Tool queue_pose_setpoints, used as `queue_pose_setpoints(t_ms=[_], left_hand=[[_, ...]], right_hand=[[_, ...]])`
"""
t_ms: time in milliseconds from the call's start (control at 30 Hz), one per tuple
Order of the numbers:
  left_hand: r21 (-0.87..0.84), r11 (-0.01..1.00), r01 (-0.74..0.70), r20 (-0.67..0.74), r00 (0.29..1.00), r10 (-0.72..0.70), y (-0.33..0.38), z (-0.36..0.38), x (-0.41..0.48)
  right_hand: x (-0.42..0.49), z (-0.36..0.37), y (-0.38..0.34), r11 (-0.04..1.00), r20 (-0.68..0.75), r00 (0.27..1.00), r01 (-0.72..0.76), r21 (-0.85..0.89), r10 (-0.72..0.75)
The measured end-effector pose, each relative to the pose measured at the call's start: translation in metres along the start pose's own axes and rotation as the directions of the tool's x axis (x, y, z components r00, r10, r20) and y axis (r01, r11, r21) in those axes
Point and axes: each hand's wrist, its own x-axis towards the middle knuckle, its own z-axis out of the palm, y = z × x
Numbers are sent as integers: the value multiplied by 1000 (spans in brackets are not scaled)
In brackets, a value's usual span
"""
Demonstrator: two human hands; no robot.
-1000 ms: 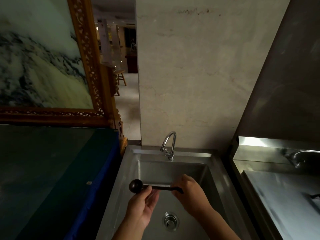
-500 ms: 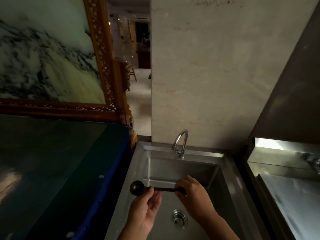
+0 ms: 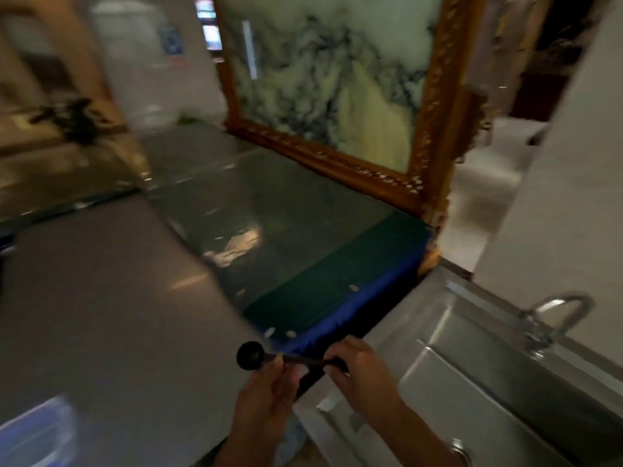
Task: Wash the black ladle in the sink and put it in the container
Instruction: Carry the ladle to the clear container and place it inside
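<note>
The black ladle [image 3: 251, 355] lies level between my two hands, its round bowl pointing left. My left hand [image 3: 266, 396] pinches the shaft just behind the bowl. My right hand [image 3: 362, 372] grips the handle end. Both hands hover over the left rim of the steel sink [image 3: 445, 362], beside the blue counter edge. The sink's basin and curved tap [image 3: 553, 318] sit at the right. The frame is blurred; no container can be made out for certain.
A glass-topped counter with a blue cloth edge [image 3: 354, 318] stretches left of the sink. A gold-framed marble panel [image 3: 337, 79] stands at its back. A pale blurred object [image 3: 37, 433] sits at the lower left. A white wall [image 3: 556, 197] rises behind the tap.
The view has swung sharply left, so the sink has shifted to the right edge. Both hands with the ladle have moved from over the basin to its left rim.
</note>
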Motion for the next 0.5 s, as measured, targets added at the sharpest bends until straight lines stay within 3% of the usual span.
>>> queue_pose_setpoints(t_ms=[133,300,500], left_hand=[[-102,981,-163,-92,984,154,48,-64,-34],[-205,942,-266,-162,958,235,91,-132,-69],[-263,909,-323,-187,941,281,141,-212,-92]], right_hand=[[17,53,-62,982,126,974,183,49,-188],[18,101,-134,930,179,912,361,73,-368],[10,157,-211,891,211,867,450,59,-452]])
